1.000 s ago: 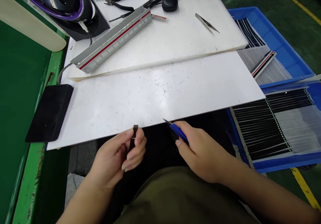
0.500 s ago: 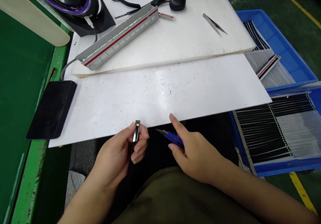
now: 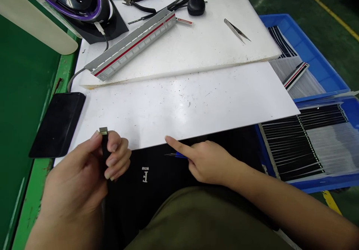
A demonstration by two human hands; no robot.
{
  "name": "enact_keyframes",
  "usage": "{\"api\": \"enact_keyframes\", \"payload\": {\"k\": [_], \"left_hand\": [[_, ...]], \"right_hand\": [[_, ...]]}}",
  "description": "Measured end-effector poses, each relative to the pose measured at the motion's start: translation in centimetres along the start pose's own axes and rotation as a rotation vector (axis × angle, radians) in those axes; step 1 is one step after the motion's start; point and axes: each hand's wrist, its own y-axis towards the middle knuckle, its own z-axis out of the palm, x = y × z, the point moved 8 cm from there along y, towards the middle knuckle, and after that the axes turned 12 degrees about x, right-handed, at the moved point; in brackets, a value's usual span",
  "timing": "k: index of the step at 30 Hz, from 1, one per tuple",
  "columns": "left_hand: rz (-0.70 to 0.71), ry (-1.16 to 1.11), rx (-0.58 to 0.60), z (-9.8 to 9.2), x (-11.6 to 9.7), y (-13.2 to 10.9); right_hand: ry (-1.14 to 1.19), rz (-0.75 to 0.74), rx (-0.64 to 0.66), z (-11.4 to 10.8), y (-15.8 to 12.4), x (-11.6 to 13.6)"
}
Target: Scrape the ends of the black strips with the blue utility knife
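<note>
Between the thumb and fingers of my left hand [image 3: 81,171] is a narrow dark strip [image 3: 104,139] with a shiny end pointing up; most of it is hidden by the fingers. My right hand [image 3: 206,162] is closed around a blue utility knife [image 3: 179,155], its thin blade pointing left and its index finger stretched out toward the table edge. Most of the knife's handle is covered by the hand. Both hands are at the near edge of the white tabletop [image 3: 157,111], apart from each other.
On a thick white board [image 3: 213,37] lie a grey model train body shell [image 3: 134,46], cutting pliers [image 3: 143,3], tweezers [image 3: 237,30] and a black case [image 3: 196,6]. A phone [image 3: 58,125] lies at left. Blue bins [image 3: 311,186] with black and clear strips stand at right.
My left hand has moved left and nearer the camera with the strip. My right hand has shifted left, and its knife now lies flatter, with less of the handle showing.
</note>
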Motion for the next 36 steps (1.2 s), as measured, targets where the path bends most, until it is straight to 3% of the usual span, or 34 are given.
{"api": "enact_keyframes", "payload": {"k": [2,5,8,12,16,20,23,29,36], "left_hand": [[-0.02,0.036,0.026,0.5,0.6,0.0],[-0.061,0.177,0.042,1.3,1.6,0.2],[-0.101,0.314,0.093,2.6,2.6,0.6],[-0.167,0.295,0.158,4.3,4.2,1.0],[-0.262,0.135,0.217,5.5,5.8,1.1],[-0.386,-0.166,0.306,6.6,7.2,0.9],[-0.437,-0.283,0.297,6.5,7.9,0.8],[-0.391,0.02,0.126,4.8,8.4,0.9],[-0.377,0.084,0.069,4.3,8.2,1.0]], "right_hand": [[-0.106,-0.049,0.008,0.5,-1.0,-0.8],[-0.126,0.079,0.008,1.4,-2.5,-3.7],[-0.028,0.242,-0.101,1.5,-4.1,-6.1],[0.067,0.266,-0.278,1.4,-5.7,-6.8],[0.197,0.214,-0.324,1.0,-6.4,-5.8],[0.388,0.022,-0.319,-0.3,-6.4,-2.9],[0.39,0.009,-0.372,-1.7,-6.1,-1.5],[0.342,0.055,-0.339,-3.0,-4.6,-0.5],[0.211,0.108,-0.147,-2.8,-2.7,-0.3]]}}
